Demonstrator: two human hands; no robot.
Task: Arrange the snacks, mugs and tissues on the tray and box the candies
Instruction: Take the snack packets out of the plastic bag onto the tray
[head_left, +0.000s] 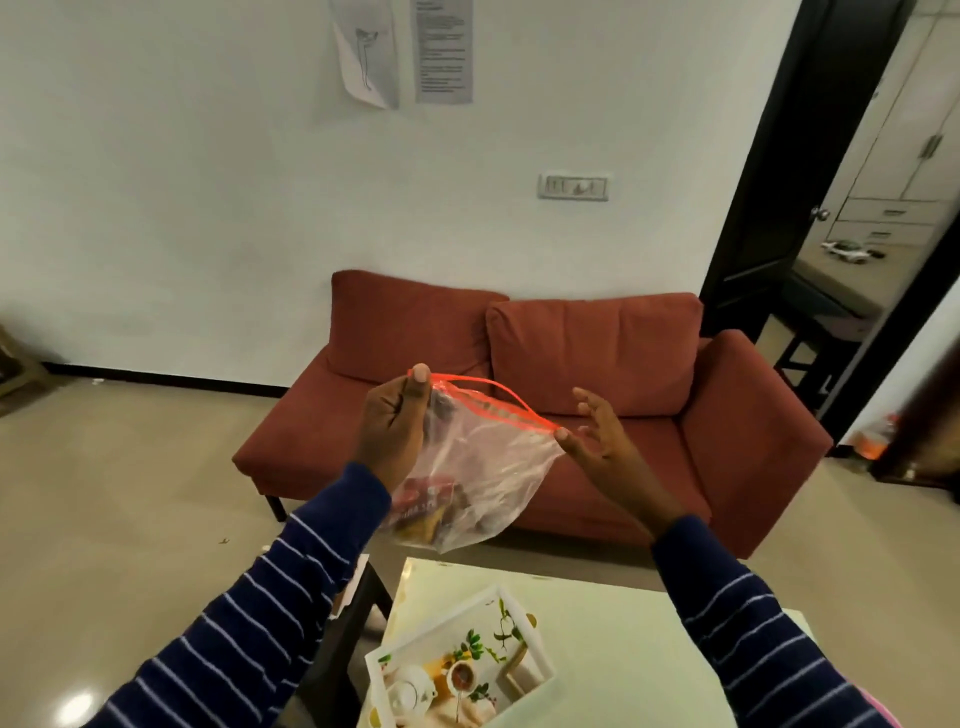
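Bag (483, 467) held in air above table (623, 623), red zip mouth gaping, snacks sagging at bottom. Left hand (395, 431) pinches one top corner, fingers curled. Right hand (597, 441) fingers spread, only thumb tip at other corner. Risk: weak right-side hold, bag swings, tips, contents spill beside tray (519, 613).

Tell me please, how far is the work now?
Early stage. Done: nothing visible; the tray on the table shows only its printed picture. In hand: the left hand pinches one end of the clear zip bag, the right hand touches the other; its mouth is open, snacks inside. Left: arranging everything, boxing candies.
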